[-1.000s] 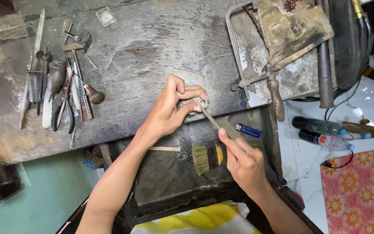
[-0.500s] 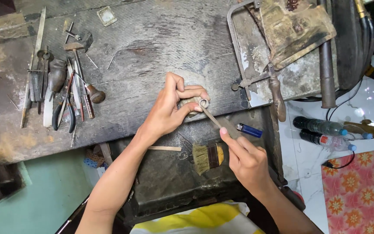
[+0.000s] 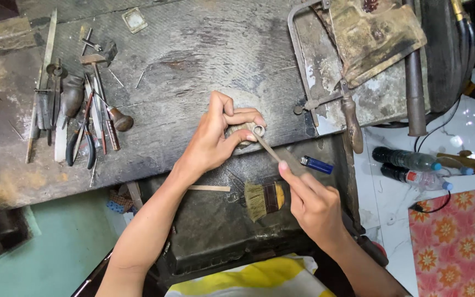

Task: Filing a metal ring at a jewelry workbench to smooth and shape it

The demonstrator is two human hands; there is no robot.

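Left hand: the left hand point(image 3: 215, 140) pinches a small metal ring point(image 3: 258, 130) between thumb and curled fingertips, at the near edge of the worn wooden workbench point(image 3: 193, 60).
Right hand: the right hand point(image 3: 314, 206) grips the near end of a thin file point(image 3: 268, 147), fingers closed narrowly around it.
File axis: its long axis runs diagonally, near-right to far-left, the tip pointing up-left into the ring.
Ring position: mid-scene, above the dark tray point(image 3: 210, 225) below the bench edge.
In the tray: a short bristle brush point(image 3: 264, 199) lies near the right hand; a blue lighter point(image 3: 317, 164) sits just right of the file.
Far left: pliers and hand tools point(image 3: 81, 121) lie in a row.
Far right: a saw frame point(image 3: 314, 71) rests on the bench.
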